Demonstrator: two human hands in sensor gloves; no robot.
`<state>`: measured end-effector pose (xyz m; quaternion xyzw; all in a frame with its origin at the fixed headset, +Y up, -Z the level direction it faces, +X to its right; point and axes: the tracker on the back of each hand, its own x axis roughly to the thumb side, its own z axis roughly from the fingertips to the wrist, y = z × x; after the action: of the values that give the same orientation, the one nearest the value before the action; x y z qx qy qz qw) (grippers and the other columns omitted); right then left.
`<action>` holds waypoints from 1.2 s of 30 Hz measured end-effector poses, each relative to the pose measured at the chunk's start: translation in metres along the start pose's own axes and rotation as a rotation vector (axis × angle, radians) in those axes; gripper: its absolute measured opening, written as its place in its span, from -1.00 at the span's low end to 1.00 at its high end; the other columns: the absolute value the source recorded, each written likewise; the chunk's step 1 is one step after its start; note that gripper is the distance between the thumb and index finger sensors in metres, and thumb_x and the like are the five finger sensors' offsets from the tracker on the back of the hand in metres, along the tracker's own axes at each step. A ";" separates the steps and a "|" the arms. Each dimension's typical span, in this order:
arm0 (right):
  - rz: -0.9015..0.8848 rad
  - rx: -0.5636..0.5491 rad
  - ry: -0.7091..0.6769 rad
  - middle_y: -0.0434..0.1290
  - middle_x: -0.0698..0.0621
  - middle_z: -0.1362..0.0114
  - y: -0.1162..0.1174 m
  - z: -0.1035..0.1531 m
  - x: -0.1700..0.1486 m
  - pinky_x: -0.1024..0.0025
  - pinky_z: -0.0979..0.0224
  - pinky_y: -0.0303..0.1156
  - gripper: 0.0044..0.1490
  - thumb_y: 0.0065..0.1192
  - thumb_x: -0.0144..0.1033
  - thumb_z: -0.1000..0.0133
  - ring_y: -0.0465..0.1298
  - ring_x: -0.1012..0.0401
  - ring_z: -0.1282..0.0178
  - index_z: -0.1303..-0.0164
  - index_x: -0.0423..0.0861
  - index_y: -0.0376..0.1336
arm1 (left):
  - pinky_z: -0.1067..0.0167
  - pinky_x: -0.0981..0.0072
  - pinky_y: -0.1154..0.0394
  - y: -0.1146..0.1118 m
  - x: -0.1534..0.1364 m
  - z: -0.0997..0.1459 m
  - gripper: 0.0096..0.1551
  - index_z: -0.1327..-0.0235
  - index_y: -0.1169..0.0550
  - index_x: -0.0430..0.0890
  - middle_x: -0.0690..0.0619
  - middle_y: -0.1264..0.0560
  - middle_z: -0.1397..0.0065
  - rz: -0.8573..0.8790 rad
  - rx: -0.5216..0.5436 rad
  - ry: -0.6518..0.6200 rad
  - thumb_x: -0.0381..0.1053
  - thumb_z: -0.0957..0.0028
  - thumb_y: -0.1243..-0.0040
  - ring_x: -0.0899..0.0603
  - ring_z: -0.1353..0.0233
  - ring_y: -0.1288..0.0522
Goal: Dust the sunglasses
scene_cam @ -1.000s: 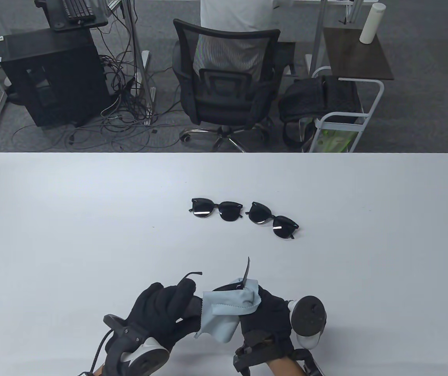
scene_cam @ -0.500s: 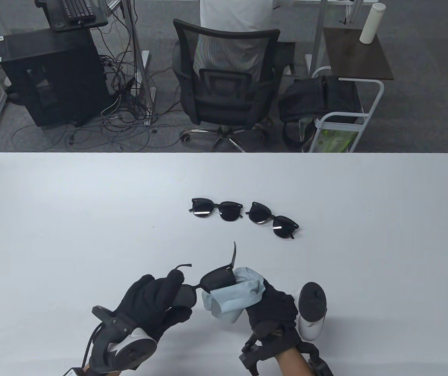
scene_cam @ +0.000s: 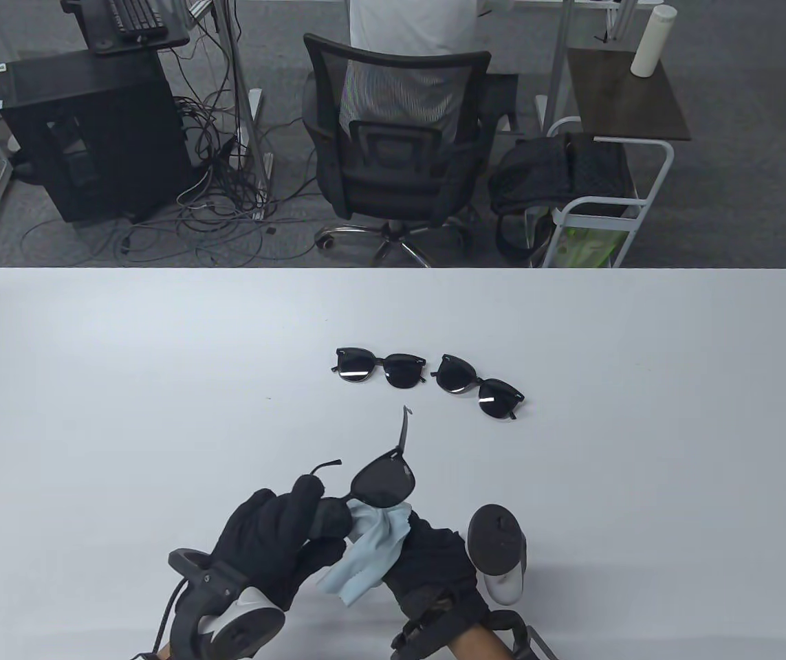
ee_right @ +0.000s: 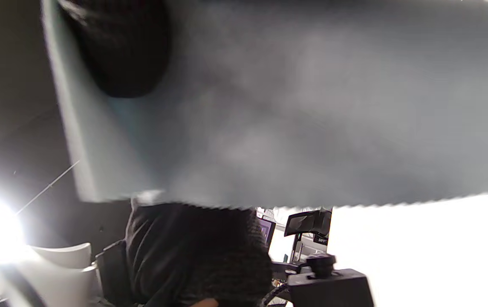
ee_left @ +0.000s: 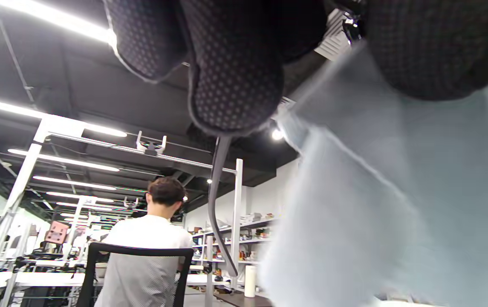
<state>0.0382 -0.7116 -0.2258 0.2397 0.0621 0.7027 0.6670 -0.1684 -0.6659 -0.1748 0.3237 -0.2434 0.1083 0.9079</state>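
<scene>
In the table view my left hand (scene_cam: 282, 533) grips the left lens end of a black pair of sunglasses (scene_cam: 384, 479), held above the table with both temple arms unfolded. My right hand (scene_cam: 427, 560) pinches a light blue cloth (scene_cam: 368, 550) against the glasses near the bridge. The right lens shows bare above the cloth. In the left wrist view my gloved fingers (ee_left: 231, 76) hang over one temple arm (ee_left: 216, 200), with the cloth (ee_left: 388, 204) filling the right side. The cloth (ee_right: 295, 106) covers most of the right wrist view.
Two more black pairs of sunglasses (scene_cam: 380, 369) (scene_cam: 478, 392) lie folded side by side at mid-table. The white table (scene_cam: 90, 385) ends at a far edge; beyond it a person sits in an office chair (scene_cam: 396, 137).
The cloth has slid from the right lens down toward the bridge, uncovering that lens. My right hand moved left and nearer me; the glasses tilted so the temple arm points farther away.
</scene>
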 end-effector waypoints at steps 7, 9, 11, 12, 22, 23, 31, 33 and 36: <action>-0.010 -0.075 0.037 0.60 0.22 -0.13 -0.002 0.003 -0.001 0.27 -0.43 0.49 -0.44 0.48 0.00 -0.04 0.62 0.24 -0.21 -0.14 0.02 0.30 | -0.22 0.09 -0.56 -0.005 0.010 0.001 0.16 -0.52 -0.21 -0.10 0.15 -0.50 -0.19 0.025 -0.016 -0.009 0.43 0.27 -0.32 0.10 0.06 -0.72; 0.012 -0.105 0.043 0.63 0.23 -0.06 -0.004 0.003 -0.002 0.29 -0.37 0.53 -0.46 0.49 0.06 -0.03 0.66 0.25 -0.14 -0.07 0.03 0.33 | -0.22 0.09 -0.56 -0.007 0.013 0.000 0.16 -0.52 -0.21 -0.10 0.16 -0.50 -0.18 0.024 -0.020 -0.020 0.44 0.27 -0.31 0.10 0.07 -0.72; 0.049 -0.128 0.038 0.66 0.26 0.04 -0.006 0.004 -0.004 0.32 -0.30 0.58 -0.48 0.40 0.21 -0.04 0.70 0.29 -0.04 0.02 0.05 0.37 | -0.21 0.10 -0.57 -0.009 0.016 0.001 0.16 -0.51 -0.22 -0.10 0.17 -0.51 -0.16 0.040 -0.032 -0.026 0.45 0.28 -0.30 0.10 0.08 -0.72; 0.049 -0.129 0.039 0.67 0.26 0.07 -0.007 0.004 -0.004 0.32 -0.29 0.58 -0.48 0.38 0.23 -0.04 0.70 0.29 -0.02 0.03 0.05 0.37 | -0.21 0.10 -0.57 -0.010 0.017 0.001 0.17 -0.51 -0.22 -0.11 0.18 -0.51 -0.15 0.040 -0.036 -0.026 0.45 0.28 -0.30 0.11 0.09 -0.72; 0.077 -0.058 0.026 0.61 0.16 -0.12 -0.002 0.003 -0.004 0.24 -0.38 0.50 -0.46 0.10 0.07 -0.14 0.64 0.20 -0.17 -0.15 -0.06 0.29 | -0.21 0.10 -0.57 -0.013 0.008 0.000 0.16 -0.51 -0.23 -0.09 0.18 -0.52 -0.15 0.050 -0.066 0.011 0.45 0.28 -0.31 0.11 0.09 -0.72; 0.061 -0.044 0.034 0.59 0.16 -0.15 -0.002 0.002 -0.004 0.23 -0.40 0.48 -0.46 0.15 0.04 -0.13 0.62 0.19 -0.20 -0.18 -0.06 0.27 | -0.21 0.09 -0.56 -0.013 0.007 0.000 0.16 -0.51 -0.22 -0.09 0.18 -0.51 -0.16 0.050 -0.066 0.015 0.45 0.28 -0.31 0.10 0.09 -0.72; 0.145 -0.100 -0.017 0.66 0.24 0.06 -0.007 0.004 0.002 0.29 -0.27 0.58 -0.46 0.56 0.09 0.06 0.70 0.27 -0.02 0.04 0.03 0.36 | -0.22 0.10 -0.56 -0.008 0.016 0.003 0.16 -0.51 -0.21 -0.08 0.21 -0.51 -0.16 0.058 -0.040 -0.030 0.45 0.28 -0.31 0.11 0.09 -0.72; 0.173 -0.117 -0.039 0.67 0.26 0.11 -0.007 0.005 0.005 0.31 -0.25 0.59 -0.48 0.52 0.15 0.05 0.71 0.29 0.02 0.08 0.06 0.37 | -0.22 0.11 -0.57 -0.007 0.018 0.003 0.16 -0.51 -0.22 -0.08 0.21 -0.51 -0.15 0.067 -0.031 -0.037 0.46 0.28 -0.30 0.12 0.09 -0.72; 0.212 -0.136 -0.064 0.66 0.28 0.15 -0.007 0.007 0.008 0.31 -0.24 0.59 -0.51 0.39 0.25 -0.01 0.71 0.31 0.06 0.11 0.08 0.36 | -0.22 0.11 -0.57 -0.007 0.018 0.003 0.16 -0.51 -0.22 -0.08 0.23 -0.51 -0.14 0.096 -0.038 -0.031 0.46 0.28 -0.30 0.12 0.09 -0.72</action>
<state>0.0469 -0.7051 -0.2209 0.2213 -0.0326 0.7639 0.6053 -0.1513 -0.6728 -0.1669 0.2959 -0.2748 0.1421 0.9037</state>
